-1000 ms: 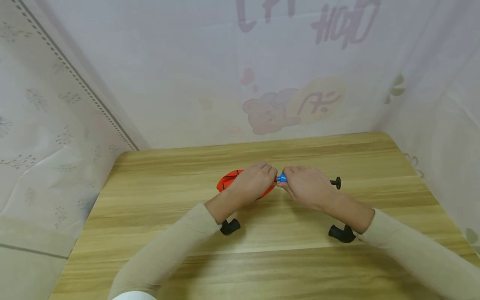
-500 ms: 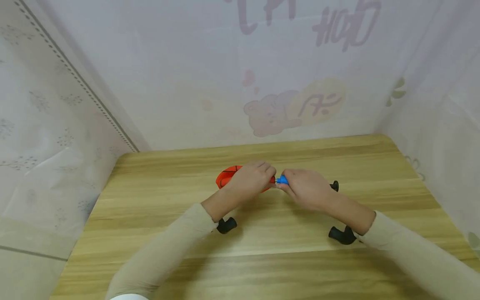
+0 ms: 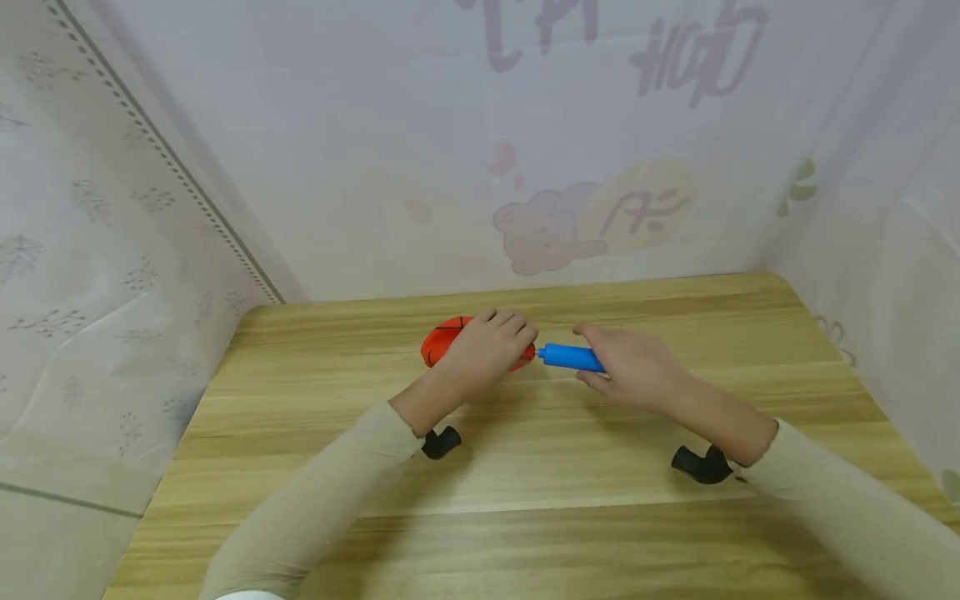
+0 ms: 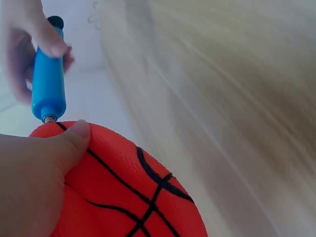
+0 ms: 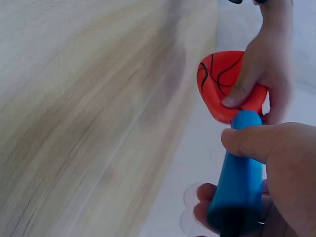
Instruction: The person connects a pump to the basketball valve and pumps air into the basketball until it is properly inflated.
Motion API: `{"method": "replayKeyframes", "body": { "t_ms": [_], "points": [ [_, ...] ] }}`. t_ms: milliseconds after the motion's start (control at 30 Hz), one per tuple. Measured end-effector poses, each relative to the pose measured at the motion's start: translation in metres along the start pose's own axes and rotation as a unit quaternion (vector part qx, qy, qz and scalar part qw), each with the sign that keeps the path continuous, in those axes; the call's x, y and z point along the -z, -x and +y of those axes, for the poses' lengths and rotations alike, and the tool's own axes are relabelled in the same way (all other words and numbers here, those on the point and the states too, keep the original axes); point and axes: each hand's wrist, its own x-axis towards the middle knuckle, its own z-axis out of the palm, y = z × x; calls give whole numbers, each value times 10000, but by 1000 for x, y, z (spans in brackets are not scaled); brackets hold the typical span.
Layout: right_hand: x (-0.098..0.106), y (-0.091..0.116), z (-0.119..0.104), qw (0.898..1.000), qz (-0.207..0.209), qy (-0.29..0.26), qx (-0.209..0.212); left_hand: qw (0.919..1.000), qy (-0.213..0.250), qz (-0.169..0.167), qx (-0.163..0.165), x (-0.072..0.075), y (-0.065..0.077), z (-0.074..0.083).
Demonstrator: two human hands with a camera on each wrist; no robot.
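A partly deflated red toy basketball (image 3: 442, 340) with black lines is gripped by my left hand (image 3: 487, 354), its thumb pressing near the valve spot in the left wrist view. The ball (image 5: 219, 81) looks folded inward in the right wrist view. A blue hand pump (image 3: 572, 357) points at the ball, its metal tip (image 4: 49, 119) right at the ball's surface. Around the pump's barrel my right hand (image 3: 637, 367) holds with thumb on one side and fingers on the other. The black handle end (image 4: 56, 21) of the pump shows beyond those fingers.
Both hands are over a wood-grain table (image 3: 525, 533). A pale printed curtain (image 3: 375, 167) stands behind and at both sides. Black curved pieces (image 3: 441, 442) sit at the wrists, below the sleeve cuffs.
My right hand has slid back along the pump, baring more of the blue barrel. My left hand and the ball have shifted slightly left and away.
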Motion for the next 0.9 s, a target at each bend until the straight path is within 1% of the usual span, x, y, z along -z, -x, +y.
{"method": "replayKeyframes", "body": {
  "t_ms": [133,300,400,533,600,733,800,900],
  "points": [
    [4,6,11,10000,-6,-27,-78,9999,-88,46,17,0,3,-11],
    [-2,13,23,9992,94,-389,-30,10000,-3,-93,5,1,5,-25],
    [-8,18,27,9973,293,-663,86,9996,220,-148,-22,-2,7,-33],
    [-15,27,27,9913,501,-1147,399,9985,421,-337,-1,-9,8,-41],
    [-21,29,26,9875,438,-1396,590,9979,417,-487,42,-12,9,-43],
    [-36,32,23,9784,140,-1794,1014,9966,409,-702,152,-19,9,-44],
    [-44,33,22,9766,51,-1798,1182,9961,496,-708,199,-24,9,-43],
    [-53,36,22,9761,-6,-1727,1317,9956,674,-604,252,-32,8,-41]
  ]
}}
